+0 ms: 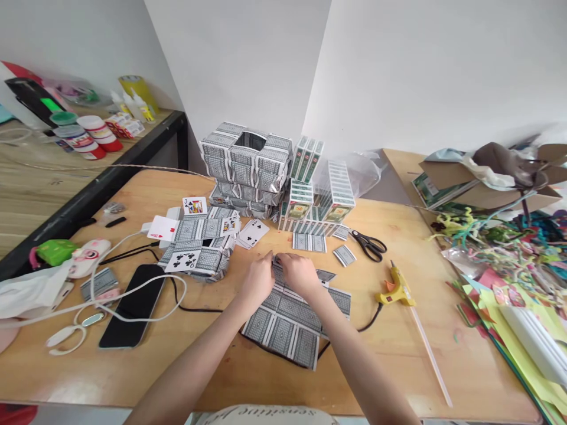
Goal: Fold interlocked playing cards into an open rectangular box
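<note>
Joined playing cards, backs up, form a flat panel on the table in front of me. At its far edge my left hand and my right hand come close together, fingers closed on a playing card of that panel. The fingertips are partly hidden behind the knuckles. A loose flap of card sticks up just right of my right hand. Beyond my left hand lies a half-built card structure with several face-up cards on it.
A tissue-box-like card structure stands at the back, beside stacked card boxes. Scissors and a yellow glue gun lie to the right. A phone and a white cable lie left. Craft paper covers the right edge.
</note>
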A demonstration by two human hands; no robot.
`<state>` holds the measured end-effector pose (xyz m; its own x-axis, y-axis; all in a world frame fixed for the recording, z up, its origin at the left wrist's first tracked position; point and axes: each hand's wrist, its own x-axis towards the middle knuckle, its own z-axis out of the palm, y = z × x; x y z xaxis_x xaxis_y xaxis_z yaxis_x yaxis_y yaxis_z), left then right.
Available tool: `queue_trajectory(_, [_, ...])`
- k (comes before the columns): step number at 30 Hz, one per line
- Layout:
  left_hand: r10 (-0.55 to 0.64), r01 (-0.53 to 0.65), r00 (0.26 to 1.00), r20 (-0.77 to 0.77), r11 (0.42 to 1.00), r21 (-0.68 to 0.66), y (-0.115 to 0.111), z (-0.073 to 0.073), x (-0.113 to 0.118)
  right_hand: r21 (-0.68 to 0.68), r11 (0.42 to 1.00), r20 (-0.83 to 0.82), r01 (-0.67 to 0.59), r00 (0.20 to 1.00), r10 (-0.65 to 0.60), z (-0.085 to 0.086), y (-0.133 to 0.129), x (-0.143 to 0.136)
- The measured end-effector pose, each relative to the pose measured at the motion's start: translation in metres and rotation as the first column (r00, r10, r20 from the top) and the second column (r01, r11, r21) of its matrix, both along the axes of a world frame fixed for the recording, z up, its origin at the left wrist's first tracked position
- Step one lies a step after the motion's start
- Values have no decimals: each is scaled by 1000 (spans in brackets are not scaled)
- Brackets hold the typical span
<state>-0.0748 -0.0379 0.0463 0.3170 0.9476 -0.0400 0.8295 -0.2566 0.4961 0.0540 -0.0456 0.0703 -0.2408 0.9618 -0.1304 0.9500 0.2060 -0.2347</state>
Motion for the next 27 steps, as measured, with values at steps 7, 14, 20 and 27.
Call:
queue_trajectory(7, [-9,19,958,285,999,-32,6,-2,-9,-64,995,-218,77,972,-89,17,-10,65])
queue_trajectory(14, [94,3,880,466,979,-202,14,-1,-4,-18,982,-388,187,904,-179,-12,-26,71])
queue_trajectory(20, [142,-70,867,477,984,-166,10,-11,4,56,964,-360,258,906,-222,-27,-35,63])
queue_trajectory(27, [106,-78,903,416,993,-84,12,-8,4,39,970,-277,239,936,-219,-28,-36,60])
